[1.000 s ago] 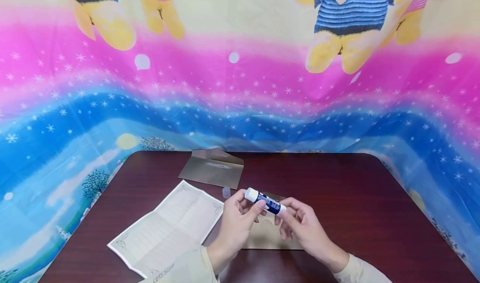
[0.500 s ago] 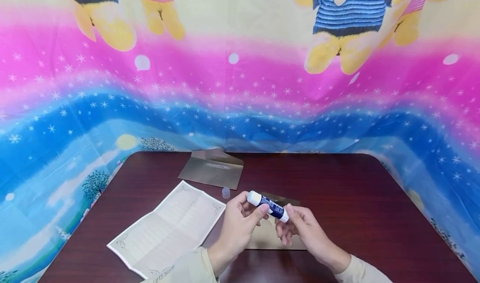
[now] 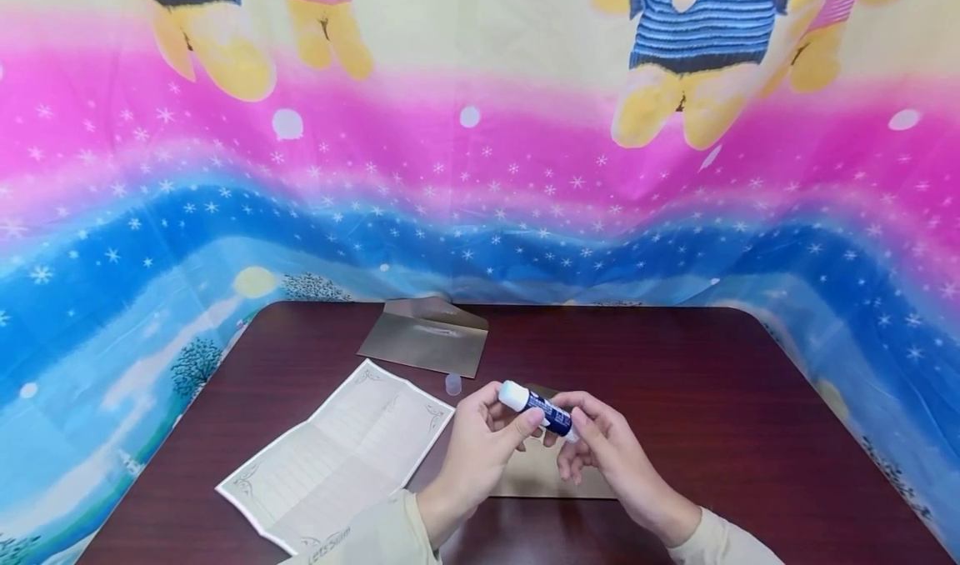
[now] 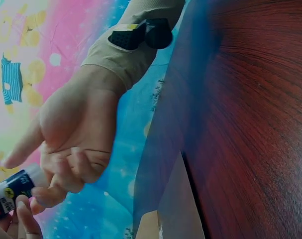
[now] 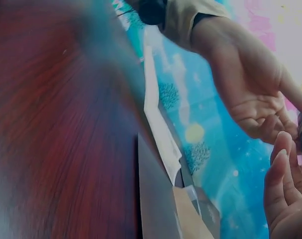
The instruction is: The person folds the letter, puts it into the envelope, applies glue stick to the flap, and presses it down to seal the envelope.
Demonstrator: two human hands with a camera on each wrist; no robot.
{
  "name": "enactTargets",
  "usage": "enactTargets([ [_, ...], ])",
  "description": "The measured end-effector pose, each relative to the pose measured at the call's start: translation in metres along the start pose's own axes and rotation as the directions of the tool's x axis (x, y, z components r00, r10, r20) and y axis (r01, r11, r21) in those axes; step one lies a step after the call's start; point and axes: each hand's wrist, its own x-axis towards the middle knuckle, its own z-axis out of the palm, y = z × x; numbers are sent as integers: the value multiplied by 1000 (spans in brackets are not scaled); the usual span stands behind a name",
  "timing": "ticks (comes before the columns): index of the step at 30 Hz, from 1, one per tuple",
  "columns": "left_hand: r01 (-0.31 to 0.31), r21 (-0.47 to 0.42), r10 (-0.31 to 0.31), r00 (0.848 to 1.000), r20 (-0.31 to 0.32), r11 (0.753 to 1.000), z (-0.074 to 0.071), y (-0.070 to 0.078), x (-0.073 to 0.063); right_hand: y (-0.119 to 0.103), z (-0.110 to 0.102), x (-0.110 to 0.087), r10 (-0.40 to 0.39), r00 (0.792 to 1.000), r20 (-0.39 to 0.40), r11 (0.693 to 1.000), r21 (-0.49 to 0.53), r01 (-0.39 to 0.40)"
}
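Observation:
My left hand [image 3: 474, 444] grips a glue stick [image 3: 549, 414], dark blue with white ends, its thumb along the barrel. The stick is tilted, its wide white end up and to the left. At the lower end, my right hand [image 3: 618, 465] pinches the base between thumb and forefinger, the other fingers loosely curled. In the left wrist view the glue stick [image 4: 16, 191] shows beside the right hand's fingertips. Beneath both hands lies a tan envelope [image 3: 551, 477], partly hidden by them. A small translucent cap [image 3: 453, 384] stands on the table left of the stick.
A creased sheet of bordered paper [image 3: 337, 452] lies to the left, close to the left forearm. Farther back is a second envelope [image 3: 423, 344] with its flap raised. The dark wooden table [image 3: 750, 415] ends at a patterned cloth [image 3: 480, 173] hanging behind.
The glue stick has shifted slightly right and down with the left hand. My right thumb and fingers have changed their hold at its base end. Papers and cap have stayed put.

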Motion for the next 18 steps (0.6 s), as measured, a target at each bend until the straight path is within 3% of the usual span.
enactTargets([
  [4,5,25,-7,997,81,1000,-3,0,4,-1,0,1,57,996,-66,998,21,-56],
  [7,45,73,-53,991,124,996,-13,0,9,-3,-4,1,104,978,-178,994,48,-97],
  [9,59,168,-85,984,157,984,-23,0,13,-4,-9,1,137,959,-249,989,89,-119],
  [10,50,243,-95,980,176,969,-28,-1,14,-5,-11,1,151,949,-276,986,106,-126],
  [11,33,346,-106,976,192,938,-34,-1,15,-5,-13,2,160,942,-295,984,118,-131],
  [12,3,461,-113,971,211,887,-39,-1,15,-5,-16,2,172,935,-309,982,128,-138],
  [13,-42,580,-118,964,236,813,-44,-2,16,-5,-18,2,182,930,-318,980,131,-147],
  [14,-94,688,-125,957,261,720,-48,-3,15,-5,-20,2,191,926,-326,979,128,-156],
  [15,-151,777,-130,949,286,611,-52,-4,14,-5,-21,2,200,920,-336,978,123,-168],
  [16,-213,847,-131,941,312,486,-56,-6,13,-5,-23,3,209,915,-345,977,115,-180],
  [17,-269,889,-130,933,336,370,-58,-8,11,-4,-24,4,217,909,-356,976,109,-190],
  [18,-316,910,-129,924,360,269,-60,-10,9,-4,-24,5,227,901,-369,974,106,-201],
])
